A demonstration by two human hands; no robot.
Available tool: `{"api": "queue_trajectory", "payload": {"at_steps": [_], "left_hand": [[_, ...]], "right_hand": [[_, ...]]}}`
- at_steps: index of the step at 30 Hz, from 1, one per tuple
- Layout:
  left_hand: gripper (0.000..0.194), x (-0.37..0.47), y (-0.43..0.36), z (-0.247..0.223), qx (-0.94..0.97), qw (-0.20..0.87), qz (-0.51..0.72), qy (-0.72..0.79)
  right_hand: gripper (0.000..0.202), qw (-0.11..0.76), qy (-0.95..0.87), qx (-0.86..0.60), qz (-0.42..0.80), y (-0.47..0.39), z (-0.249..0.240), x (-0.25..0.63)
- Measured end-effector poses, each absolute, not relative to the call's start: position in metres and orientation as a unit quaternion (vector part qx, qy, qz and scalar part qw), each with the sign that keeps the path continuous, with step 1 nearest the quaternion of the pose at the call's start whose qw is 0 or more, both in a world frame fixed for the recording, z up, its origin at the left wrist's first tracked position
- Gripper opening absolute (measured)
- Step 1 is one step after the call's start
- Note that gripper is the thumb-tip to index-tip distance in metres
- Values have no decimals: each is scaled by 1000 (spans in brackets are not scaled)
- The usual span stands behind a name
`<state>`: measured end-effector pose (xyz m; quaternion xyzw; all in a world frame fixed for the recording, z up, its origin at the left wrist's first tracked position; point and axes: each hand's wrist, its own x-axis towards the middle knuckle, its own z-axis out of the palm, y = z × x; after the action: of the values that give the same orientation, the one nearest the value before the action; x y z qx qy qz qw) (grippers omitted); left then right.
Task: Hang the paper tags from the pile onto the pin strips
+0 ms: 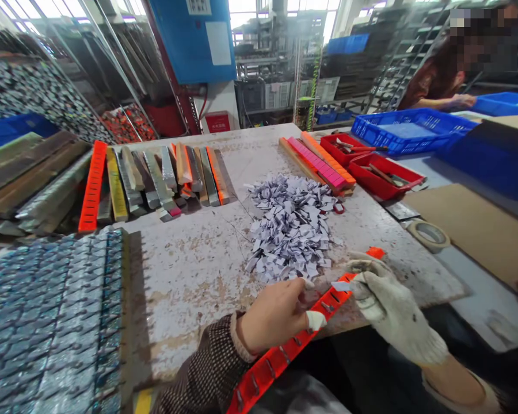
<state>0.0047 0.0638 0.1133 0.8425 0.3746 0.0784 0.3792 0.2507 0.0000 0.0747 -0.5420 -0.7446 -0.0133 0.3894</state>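
Just short of six o'clock in the head view, the left hand (276, 313) (thumb tip in a white cover (316, 321)) held a slotted orange strip (277, 362), while at four the gloved right hand (386, 307) pinched a white piece (340, 286), and glittery strips (60, 299) lay at eight.

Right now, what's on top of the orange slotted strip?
The left hand, its thumb across the orange strip; toward the far end, the gloved right hand, holding a white slip. Strip surface behind thumb and glove is covered, can't see it.
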Motion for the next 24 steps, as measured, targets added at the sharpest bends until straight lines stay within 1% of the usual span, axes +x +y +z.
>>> {"api": "queue_trajectory", "payload": {"at_steps": [3,7,13,16,18,21,24], "left_hand": [[27,-2,61,111,868,351,18,351],[29,-7,56,109,861,378,-18,338],[29,-5,48,108,850,393,-28,350],[30,-4,46,106,851,391,-32,349],[33,-5,47,106,849,400,-23,344],[37,-8,50,105,853,411,-9,322],[31,-9,53,104,858,403,-13,320]], "right_hand": [[10,346,-758,-551,-45,-5,67,262],[5,259,-792,-545,-92,-9,64,261],[15,179,-808,-555,-90,1,84,244],[18,171,-818,-540,-95,7,88,240],[17,180,-826,-524,-103,6,82,243],[12,224,-824,-512,-95,1,65,249],[9,267,-818,-504,-71,-4,52,247]]}}
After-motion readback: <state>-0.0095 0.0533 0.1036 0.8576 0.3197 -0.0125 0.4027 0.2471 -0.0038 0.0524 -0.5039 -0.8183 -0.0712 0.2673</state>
